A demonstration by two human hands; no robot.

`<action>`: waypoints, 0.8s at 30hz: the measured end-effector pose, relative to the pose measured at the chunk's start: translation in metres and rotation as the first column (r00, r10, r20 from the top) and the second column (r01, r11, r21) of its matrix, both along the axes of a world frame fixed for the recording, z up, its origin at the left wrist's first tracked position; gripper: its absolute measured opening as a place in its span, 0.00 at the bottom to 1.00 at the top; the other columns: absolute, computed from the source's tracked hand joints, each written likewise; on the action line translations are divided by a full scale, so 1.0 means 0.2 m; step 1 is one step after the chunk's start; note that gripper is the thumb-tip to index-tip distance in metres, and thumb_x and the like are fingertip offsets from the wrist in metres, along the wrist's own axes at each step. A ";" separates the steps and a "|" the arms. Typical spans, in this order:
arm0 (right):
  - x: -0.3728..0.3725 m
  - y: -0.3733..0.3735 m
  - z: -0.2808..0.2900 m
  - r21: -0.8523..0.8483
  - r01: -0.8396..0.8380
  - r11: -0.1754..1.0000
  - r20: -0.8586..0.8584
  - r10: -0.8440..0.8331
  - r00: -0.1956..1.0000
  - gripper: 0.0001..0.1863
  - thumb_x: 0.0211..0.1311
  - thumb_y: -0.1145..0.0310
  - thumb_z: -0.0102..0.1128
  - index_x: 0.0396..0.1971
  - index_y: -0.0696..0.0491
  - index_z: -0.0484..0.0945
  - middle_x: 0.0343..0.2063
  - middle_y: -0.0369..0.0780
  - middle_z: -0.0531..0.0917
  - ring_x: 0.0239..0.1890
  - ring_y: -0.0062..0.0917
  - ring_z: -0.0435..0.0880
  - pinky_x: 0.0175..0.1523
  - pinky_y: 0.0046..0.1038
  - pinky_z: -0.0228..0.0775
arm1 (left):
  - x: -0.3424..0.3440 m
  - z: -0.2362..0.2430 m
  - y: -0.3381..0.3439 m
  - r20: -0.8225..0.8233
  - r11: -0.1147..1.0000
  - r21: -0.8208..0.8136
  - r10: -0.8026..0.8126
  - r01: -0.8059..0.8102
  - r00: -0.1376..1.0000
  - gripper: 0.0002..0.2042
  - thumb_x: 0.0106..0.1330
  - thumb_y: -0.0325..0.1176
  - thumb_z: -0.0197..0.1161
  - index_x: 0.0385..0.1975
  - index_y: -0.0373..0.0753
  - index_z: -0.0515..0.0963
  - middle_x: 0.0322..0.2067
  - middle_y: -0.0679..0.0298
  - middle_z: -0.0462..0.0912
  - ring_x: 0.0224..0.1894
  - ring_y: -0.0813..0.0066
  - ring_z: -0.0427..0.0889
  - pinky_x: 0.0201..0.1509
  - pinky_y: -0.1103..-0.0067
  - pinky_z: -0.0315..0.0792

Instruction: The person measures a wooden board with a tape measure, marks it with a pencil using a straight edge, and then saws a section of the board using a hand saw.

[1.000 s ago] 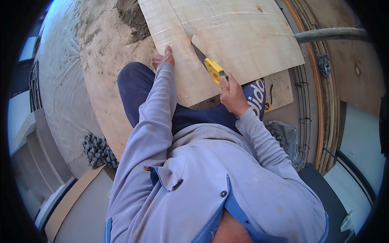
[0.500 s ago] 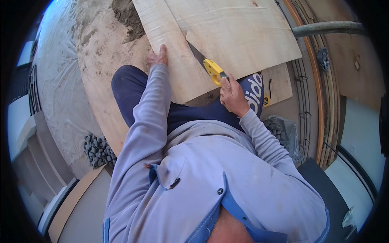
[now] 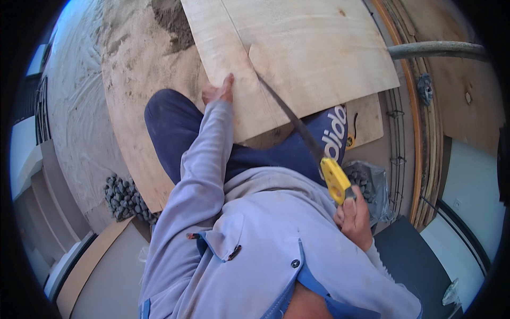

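Note:
A pale plywood sheet (image 3: 313, 53) lies across the upper middle, over the edge of my navy-clad legs, with a long narrow cut in it. My left hand (image 3: 218, 90) grips the sheet's left edge, thumb on top, beside the cut. My right hand (image 3: 353, 218) is closed round the handle of a handsaw (image 3: 332, 173) with a yellow and black grip, low at the right near my body. The saw's dark blade runs diagonally up to the cut, its tip end at the wood.
Sandy boards (image 3: 127, 85) and crumpled plastic sheeting (image 3: 71, 117) lie at the left. Dark pebbles (image 3: 125, 196) lie lower left, a plastic bag of stones (image 3: 366, 186) at right. Steel rebar (image 3: 396, 159), stacked timber (image 3: 427, 170) and a metal pipe (image 3: 435, 49) are at the right.
My right hand has pulled the saw back sharply, down and to the right, so more blade shows. My left hand stays on the sheet, slightly lower in the picture.

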State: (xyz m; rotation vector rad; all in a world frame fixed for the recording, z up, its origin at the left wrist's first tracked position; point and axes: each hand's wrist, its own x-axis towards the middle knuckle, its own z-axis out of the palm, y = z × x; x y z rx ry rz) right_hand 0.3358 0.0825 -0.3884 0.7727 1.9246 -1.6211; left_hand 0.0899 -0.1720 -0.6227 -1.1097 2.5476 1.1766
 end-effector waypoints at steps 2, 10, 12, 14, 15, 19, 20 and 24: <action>-0.08 -0.03 -0.21 0.128 -0.075 0.989 -0.180 0.097 0.979 0.13 0.64 0.69 0.41 0.44 0.60 0.66 0.16 0.42 0.71 0.17 0.24 0.69 0.23 0.26 0.62 | 0.08 0.00 0.01 -0.025 1.000 -0.014 -0.017 0.016 1.000 0.26 0.42 0.50 0.71 0.35 0.34 0.79 0.35 0.51 0.81 0.40 0.58 0.80 0.45 0.71 0.72; -0.31 -0.18 -0.55 0.135 -0.108 0.985 -0.441 0.158 0.883 0.13 0.65 0.63 0.43 0.40 0.58 0.66 0.17 0.41 0.68 0.19 0.30 0.69 0.22 0.26 0.60 | 0.03 0.15 -0.04 -0.068 0.999 -0.030 0.038 -0.040 0.997 0.25 0.44 0.48 0.69 0.36 0.33 0.78 0.34 0.49 0.81 0.37 0.58 0.81 0.44 0.71 0.72; -0.06 -0.07 -0.16 0.214 -0.126 0.969 -0.234 0.176 0.956 0.14 0.64 0.64 0.43 0.42 0.59 0.68 0.21 0.51 0.74 0.26 0.45 0.76 0.29 0.34 0.65 | 0.02 0.11 -0.05 -0.130 0.999 0.025 0.027 -0.024 0.991 0.24 0.45 0.48 0.69 0.36 0.34 0.79 0.34 0.50 0.81 0.37 0.58 0.81 0.44 0.71 0.72; -0.02 -0.03 -0.11 0.152 -0.113 0.982 -0.042 0.121 0.992 0.15 0.64 0.64 0.43 0.43 0.59 0.68 0.21 0.50 0.74 0.25 0.43 0.77 0.28 0.33 0.65 | 0.02 0.07 -0.01 -0.177 0.996 0.078 -0.017 0.032 0.984 0.23 0.45 0.48 0.69 0.35 0.35 0.79 0.34 0.50 0.82 0.37 0.59 0.81 0.44 0.71 0.72; -0.10 -0.05 -0.24 0.196 -0.122 0.973 -0.228 0.167 0.959 0.14 0.64 0.64 0.43 0.42 0.58 0.68 0.20 0.50 0.74 0.24 0.44 0.76 0.27 0.33 0.65 | 0.03 0.07 0.01 -0.196 0.999 0.039 -0.023 0.031 0.980 0.22 0.45 0.47 0.69 0.35 0.36 0.80 0.33 0.52 0.82 0.37 0.59 0.81 0.44 0.71 0.72; -0.55 -0.19 -0.66 0.246 -0.136 0.960 -0.427 0.233 0.874 0.11 0.64 0.68 0.43 0.40 0.59 0.66 0.14 0.37 0.66 0.13 0.20 0.65 0.20 0.24 0.60 | 0.00 -0.06 0.00 -0.295 0.995 0.070 -0.052 0.076 0.954 0.20 0.46 0.46 0.68 0.33 0.37 0.81 0.33 0.53 0.82 0.37 0.59 0.81 0.43 0.71 0.72; -0.56 -0.18 -0.67 0.297 -0.111 0.948 -0.464 0.245 0.851 0.11 0.65 0.67 0.42 0.40 0.59 0.66 0.13 0.36 0.66 0.12 0.19 0.64 0.19 0.23 0.59 | -0.04 -0.05 0.03 -0.254 0.992 0.101 -0.051 0.079 0.966 0.23 0.45 0.48 0.68 0.32 0.32 0.80 0.33 0.49 0.81 0.36 0.59 0.81 0.44 0.71 0.72; -0.11 -0.06 -0.34 0.328 -0.161 0.931 -0.409 0.294 0.864 0.16 0.65 0.65 0.42 0.44 0.61 0.67 0.23 0.48 0.73 0.26 0.40 0.73 0.30 0.31 0.65 | -0.02 -0.03 -0.11 -0.109 0.996 0.078 0.059 -0.051 0.992 0.27 0.43 0.51 0.69 0.30 0.29 0.79 0.34 0.46 0.80 0.36 0.58 0.81 0.44 0.70 0.72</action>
